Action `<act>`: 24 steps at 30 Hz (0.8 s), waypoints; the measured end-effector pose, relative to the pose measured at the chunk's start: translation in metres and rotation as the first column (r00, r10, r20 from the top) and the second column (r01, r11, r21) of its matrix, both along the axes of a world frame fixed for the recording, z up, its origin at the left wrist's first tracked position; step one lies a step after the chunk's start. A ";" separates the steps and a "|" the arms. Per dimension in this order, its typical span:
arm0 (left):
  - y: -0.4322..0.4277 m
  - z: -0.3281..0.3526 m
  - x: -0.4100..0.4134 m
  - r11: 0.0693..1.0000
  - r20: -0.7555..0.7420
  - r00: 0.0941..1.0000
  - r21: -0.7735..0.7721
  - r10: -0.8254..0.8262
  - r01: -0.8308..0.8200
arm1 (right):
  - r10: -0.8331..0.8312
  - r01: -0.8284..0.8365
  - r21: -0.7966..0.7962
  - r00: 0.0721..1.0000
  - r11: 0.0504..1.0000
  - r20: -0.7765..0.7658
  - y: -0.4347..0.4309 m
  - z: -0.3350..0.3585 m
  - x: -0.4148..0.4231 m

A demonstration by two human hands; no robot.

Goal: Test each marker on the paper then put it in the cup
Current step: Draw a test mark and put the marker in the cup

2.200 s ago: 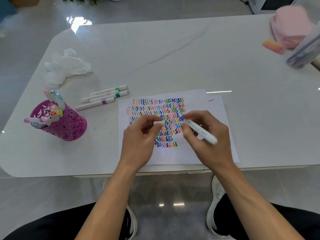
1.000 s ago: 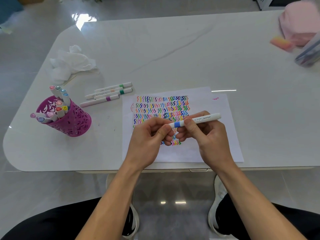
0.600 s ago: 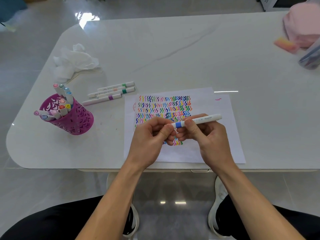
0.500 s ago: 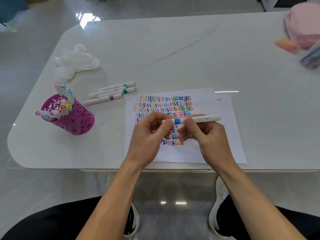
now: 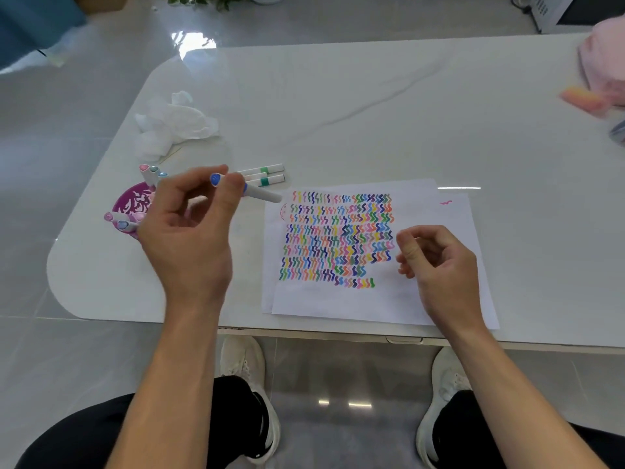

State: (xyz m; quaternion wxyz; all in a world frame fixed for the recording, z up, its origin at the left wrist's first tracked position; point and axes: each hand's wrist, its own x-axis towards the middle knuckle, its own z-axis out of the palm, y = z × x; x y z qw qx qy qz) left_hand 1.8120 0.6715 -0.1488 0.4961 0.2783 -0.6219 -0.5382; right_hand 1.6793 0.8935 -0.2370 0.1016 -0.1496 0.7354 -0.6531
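My left hand (image 5: 189,231) pinches a capped white marker with a blue band (image 5: 262,194) and holds it above the table, just right of the purple cup (image 5: 130,203). The cup holds several markers and is partly hidden behind that hand. My right hand (image 5: 436,265) hovers over the right side of the paper (image 5: 422,299) with fingers loosely curled and nothing in them. Rows of coloured squiggles cover the sheet. Loose markers (image 5: 270,174) lie on the table between cup and paper, partly hidden by my fingers.
A crumpled white tissue (image 5: 176,125) lies beyond the cup. A pink cloth object (image 5: 605,66) and a pink-orange eraser (image 5: 581,98) sit at the far right edge. The white table's (image 5: 338,113) front edge runs just below the paper.
Both hands held the blue marker over the paper and capped it. Now my left hand alone has carried it left toward the cup, and my right hand has let go.
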 end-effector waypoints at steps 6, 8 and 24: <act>-0.018 0.016 0.030 0.963 0.056 0.983 -0.218 0.176 -0.160 | 0.068 -0.057 0.112 0.993 0.992 -0.095 -0.004 -0.011 0.004; -0.022 0.020 0.037 0.933 0.062 0.971 -0.299 0.230 -0.201 | 0.091 -0.072 0.143 0.987 0.987 -0.130 -0.006 -0.014 0.006; -0.044 0.009 0.046 0.839 0.245 0.890 -0.495 0.385 -0.226 | 0.115 -0.071 0.225 0.975 0.972 -0.188 -0.009 -0.021 0.010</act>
